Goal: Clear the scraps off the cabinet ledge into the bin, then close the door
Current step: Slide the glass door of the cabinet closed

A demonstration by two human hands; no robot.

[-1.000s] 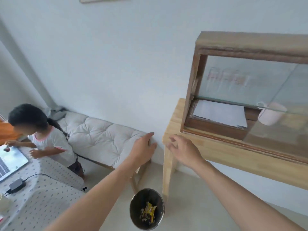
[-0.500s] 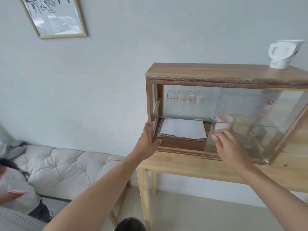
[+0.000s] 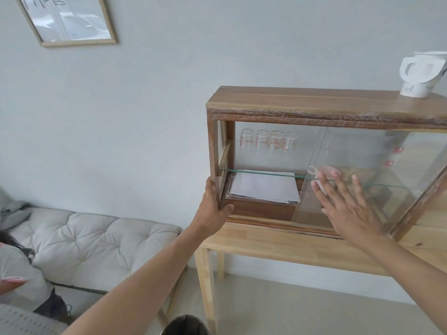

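A wooden cabinet (image 3: 278,100) with sliding glass doors stands on a light wooden table (image 3: 278,245). My left hand (image 3: 214,211) grips the cabinet's left front post near its bottom. My right hand (image 3: 348,204) lies flat, fingers spread, against the glass door (image 3: 362,153), which covers the right part of the front; the left part is uncovered. Inside are white papers (image 3: 263,187) on the lower level, several measuring glasses (image 3: 268,140) above, and a pinkish cup (image 3: 325,171) behind my fingers. The dark bin (image 3: 185,326) shows at the bottom edge. No scraps are visible on the ledge.
A white kettle (image 3: 422,73) stands on the cabinet top at the right. A cushioned white bench (image 3: 92,240) runs along the wall at the left, with a person (image 3: 17,269) sitting beside it. A framed picture (image 3: 67,20) hangs on the wall.
My view rose from the bin to the cabinet. My left hand took hold of the cabinet's left post, and my right hand went from the ledge's corner onto the glass door and flattened there.
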